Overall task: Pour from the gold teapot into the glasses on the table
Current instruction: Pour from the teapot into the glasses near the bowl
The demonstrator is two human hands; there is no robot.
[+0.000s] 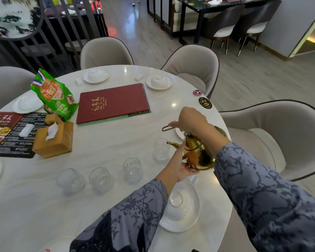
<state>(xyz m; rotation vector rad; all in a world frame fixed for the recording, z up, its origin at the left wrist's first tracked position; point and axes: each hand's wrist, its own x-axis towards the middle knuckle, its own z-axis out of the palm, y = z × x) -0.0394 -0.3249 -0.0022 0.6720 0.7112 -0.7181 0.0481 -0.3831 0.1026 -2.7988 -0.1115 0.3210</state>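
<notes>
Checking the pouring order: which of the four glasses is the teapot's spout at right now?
The rightmost glass, farthest from the person; the gold teapot has its spout tip at that rim. The other three stand in a row to its left.

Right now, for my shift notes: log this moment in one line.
step: pouring | teapot: tilted, spout at rightmost glass | right hand: handle | left hand: supports base | three other glasses: waiting
</notes>
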